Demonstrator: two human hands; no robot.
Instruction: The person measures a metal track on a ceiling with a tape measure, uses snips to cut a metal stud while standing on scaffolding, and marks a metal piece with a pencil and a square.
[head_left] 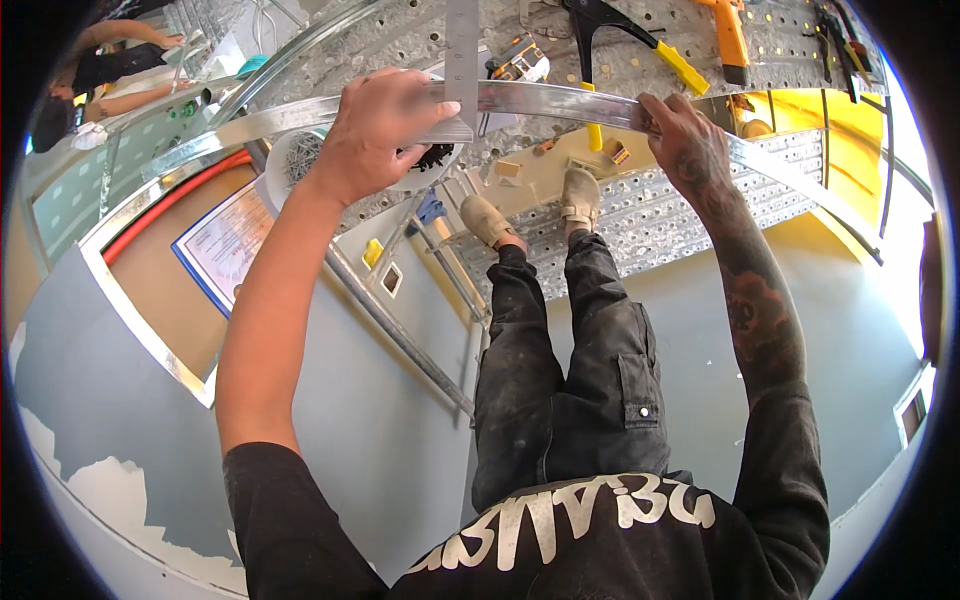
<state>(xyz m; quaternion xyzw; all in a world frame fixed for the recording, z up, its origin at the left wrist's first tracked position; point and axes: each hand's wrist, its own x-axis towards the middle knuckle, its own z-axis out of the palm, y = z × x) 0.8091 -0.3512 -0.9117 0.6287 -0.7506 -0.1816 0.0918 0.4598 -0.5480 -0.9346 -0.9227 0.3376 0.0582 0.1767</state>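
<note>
A long, shiny metal channel (560, 101) runs left to right in front of me. My left hand (380, 135) is closed around a metal square (461, 50) on the channel, its thumb on the square's corner. The ruled blade points away from me across the channel. Farther right, my right hand (688, 150) grips the channel, fingers over its far edge and thumb hidden. A white container of silver screws (303, 155) stands beside my left wrist. Dark screws (435, 157) show partly behind that hand.
On the perforated metal platform (640, 70) lie black-and-yellow hand pliers (600, 30), an orange-handled tool (728, 40) and a tape measure (521, 60). My shoes (580, 195) rest on a lower perforated plank (660, 235). Scaffold tubing (400, 335) slants below. Another person's arm (130, 35) shows upper left.
</note>
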